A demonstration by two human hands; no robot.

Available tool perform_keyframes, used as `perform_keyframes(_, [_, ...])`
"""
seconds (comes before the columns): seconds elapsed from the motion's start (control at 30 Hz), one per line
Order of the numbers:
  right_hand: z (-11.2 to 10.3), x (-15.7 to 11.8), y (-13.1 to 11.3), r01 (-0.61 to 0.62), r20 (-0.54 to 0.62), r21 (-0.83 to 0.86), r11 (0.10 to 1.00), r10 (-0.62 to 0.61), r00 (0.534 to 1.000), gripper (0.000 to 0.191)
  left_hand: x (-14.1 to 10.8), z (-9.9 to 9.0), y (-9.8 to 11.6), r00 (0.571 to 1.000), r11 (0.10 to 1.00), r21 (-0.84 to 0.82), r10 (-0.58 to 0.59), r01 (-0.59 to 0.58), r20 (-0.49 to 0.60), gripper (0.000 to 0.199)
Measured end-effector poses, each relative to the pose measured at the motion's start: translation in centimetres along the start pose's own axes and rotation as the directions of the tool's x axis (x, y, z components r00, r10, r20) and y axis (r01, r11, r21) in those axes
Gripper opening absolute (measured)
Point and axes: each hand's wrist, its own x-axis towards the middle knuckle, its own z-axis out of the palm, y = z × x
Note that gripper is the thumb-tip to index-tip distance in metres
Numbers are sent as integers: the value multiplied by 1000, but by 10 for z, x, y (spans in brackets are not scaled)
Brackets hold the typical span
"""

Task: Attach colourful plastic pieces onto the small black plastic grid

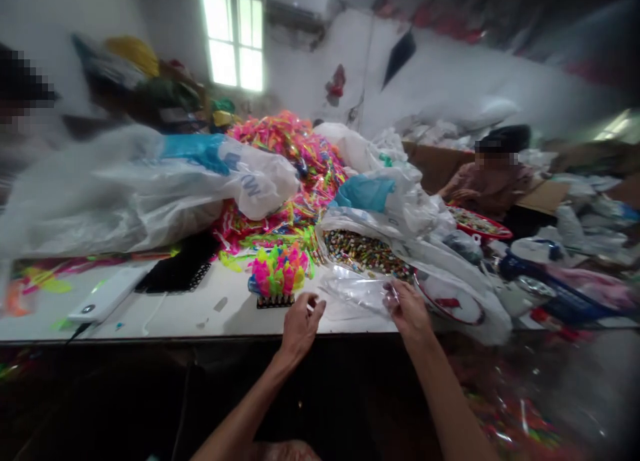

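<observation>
My right hand (411,314) pinches the right end of a clear plastic bag (357,291) that lies flat on the table. My left hand (301,322) hovers by the table's front edge, its thumb and fingers loosely curled and apart, with nothing visible between them. Just behind it, a tight cluster of bright pink, yellow, orange and blue plastic pieces (280,271) stands upright in a black perforated rack (275,302). Beyond the clear bag, many small multicoloured pieces (367,253) lie in an open white plastic sack; their kind is too small to tell.
A tall heap of colourful plastic pieces (300,157) rises behind, flanked by a big white sack (115,187). On the left lie a white box-shaped device (107,294) and a black perforated sheet (175,271). A co-worker (495,174) sits at right behind a red basin (480,224).
</observation>
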Motion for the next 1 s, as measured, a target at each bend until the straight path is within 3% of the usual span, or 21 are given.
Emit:
perform_keyframes(0.03, [5, -6, -2, 32, 11, -35, 999, -31, 999, 28, -2, -2, 7, 993, 996, 33, 90, -88, -79, 43])
perform_keyframes(0.1, [17, -17, -7, 108, 27, -130, 986, -106, 994, 31, -5, -3, 26, 935, 942, 186, 310, -278, -173, 55])
perform_keyframes(0.17, [28, -29, -13, 166, 81, -235, 958, -150, 985, 34, -3, 0, 45, 863, 818, 405, 491, -409, -121, 62])
perform_keyframes(0.23, [36, -40, -23, 196, 189, -331, 923, -139, 972, 35, 9, 5, 57, 849, 706, 569, 528, -421, -27, 65])
perform_keyframes(0.3, [38, -51, -35, 277, 299, -423, 863, -155, 941, 36, 28, 9, 61, 874, 635, 665, 482, -394, 57, 55])
perform_keyframes(0.37, [32, -59, -45, 437, 407, -543, 717, -231, 884, 35, 50, 10, 62, 898, 582, 723, 422, -373, 123, 32])
perform_keyframes(0.47, [11, -62, -52, 612, 550, -715, 338, -269, 791, 26, 81, 4, 65, 920, 570, 741, 352, -355, 170, 27])
perform_keyframes(0.57, [-12, -51, -46, 548, 520, -836, 31, -278, 808, 13, 108, -7, 80, 944, 696, 642, 295, -320, 150, 28])
perform_keyframes(0.67, [-17, -30, -35, 381, 407, -912, -156, -473, 781, 10, 135, -19, 97, 954, 785, 542, 266, -299, 140, 20])
perform_keyframes(0.7, [-13, -22, -32, 347, 375, -925, -156, -529, 761, 12, 144, -24, 101, 957, 805, 518, 258, -290, 134, 17])
perform_keyframes(0.73, [-6, -13, -30, 340, 333, -935, -96, -564, 756, 12, 153, -29, 103, 961, 830, 484, 246, -276, 127, 17])
perform_keyframes(0.8, [18, 4, -29, 384, 219, -893, 234, -519, 826, 6, 169, -41, 103, 970, 889, 390, 206, -240, 127, 29])
perform_keyframes(0.87, [54, 21, -34, 366, 157, -709, 602, -372, 915, 10, 184, -57, 102, 975, 944, 260, 168, -201, 144, 39])
perform_keyframes(0.9, [76, 28, -41, 344, 167, -615, 709, -309, 936, 13, 191, -66, 102, 977, 965, 187, 157, -183, 145, 41])
perform_keyframes(1.0, [148, 39, -78, 365, 208, -488, 793, -300, 931, 7, 212, -100, 113, 983, 986, -19, 168, -167, 78, 37])
